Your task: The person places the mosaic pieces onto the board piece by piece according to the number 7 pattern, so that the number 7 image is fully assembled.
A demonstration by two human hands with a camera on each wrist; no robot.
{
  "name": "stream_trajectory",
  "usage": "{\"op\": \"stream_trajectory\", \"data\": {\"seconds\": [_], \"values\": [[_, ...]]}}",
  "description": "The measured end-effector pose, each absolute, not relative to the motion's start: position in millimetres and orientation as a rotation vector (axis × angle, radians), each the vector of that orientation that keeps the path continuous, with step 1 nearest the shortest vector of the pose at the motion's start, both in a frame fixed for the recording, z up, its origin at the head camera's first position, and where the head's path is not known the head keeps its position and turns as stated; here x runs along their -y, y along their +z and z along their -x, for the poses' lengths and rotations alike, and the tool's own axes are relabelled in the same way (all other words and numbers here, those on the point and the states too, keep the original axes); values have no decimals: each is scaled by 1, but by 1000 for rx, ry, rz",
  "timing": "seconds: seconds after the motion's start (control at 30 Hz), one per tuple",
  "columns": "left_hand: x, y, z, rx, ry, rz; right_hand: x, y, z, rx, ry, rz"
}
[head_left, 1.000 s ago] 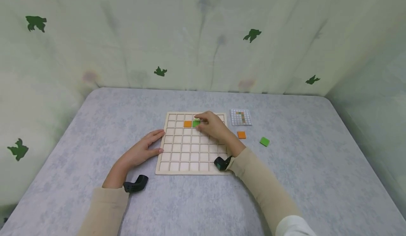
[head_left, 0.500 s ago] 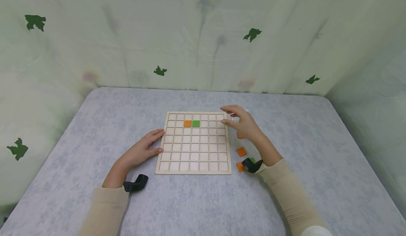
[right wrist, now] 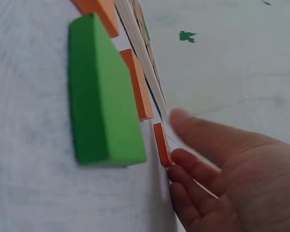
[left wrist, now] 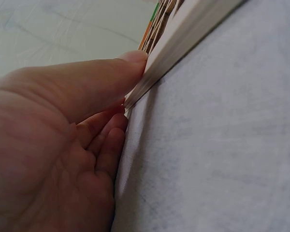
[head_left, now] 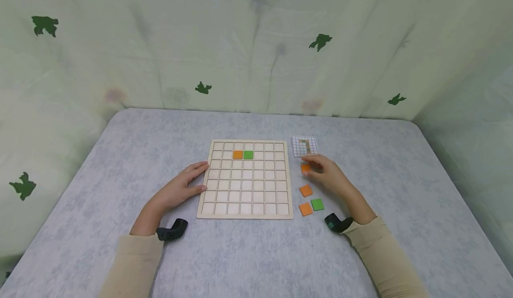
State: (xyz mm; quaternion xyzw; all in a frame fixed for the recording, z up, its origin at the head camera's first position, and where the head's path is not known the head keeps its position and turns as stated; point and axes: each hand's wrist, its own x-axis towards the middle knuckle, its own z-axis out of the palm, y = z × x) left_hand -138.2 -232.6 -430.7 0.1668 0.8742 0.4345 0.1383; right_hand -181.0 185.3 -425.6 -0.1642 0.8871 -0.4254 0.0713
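Observation:
A pale wooden grid board lies on the table, with an orange tile and a green tile side by side in its second row from the back. Along the board's left edge rests my left hand, fingers spread, the thumb touching the rim. My right hand is over a loose orange tile right of the board. Its fingers are beside that orange tile, the thumb standing apart from it in the right wrist view.
Nearer me, right of the board, lie two more orange tiles, the farther one and the nearer one, and a green tile. A small printed grid card lies behind the right hand. Curtains enclose the table.
My right hand let go of the green tile on the board and moved right, then down to the loose orange tile below the card. My left hand stayed at the board's edge.

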Motion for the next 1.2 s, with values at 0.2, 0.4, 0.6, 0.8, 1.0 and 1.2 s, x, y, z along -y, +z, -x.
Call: {"op": "stream_trajectory", "data": {"seconds": [0.2, 0.4, 0.6, 0.8, 1.0, 1.2], "values": [[233, -431, 139, -2541, 1242, -488, -190, -433, 183, -2731, -1172, 539], [232, -429, 139, -2536, 1242, -486, -189, -426, 184, -2754, -1145, 524], [232, -428, 139, -2530, 1249, -478, -178, -404, 187, -2765, -1214, 614], [233, -431, 139, -2543, 1223, -475, -148, -389, 198, -2715, -1337, 761], [234, -430, 139, -2554, 1215, -489, -108, -388, 212, -2678, -1438, 835], [232, -430, 140, -2551, 1214, -476, -80, -404, 224, -2632, -1410, 793]]}}
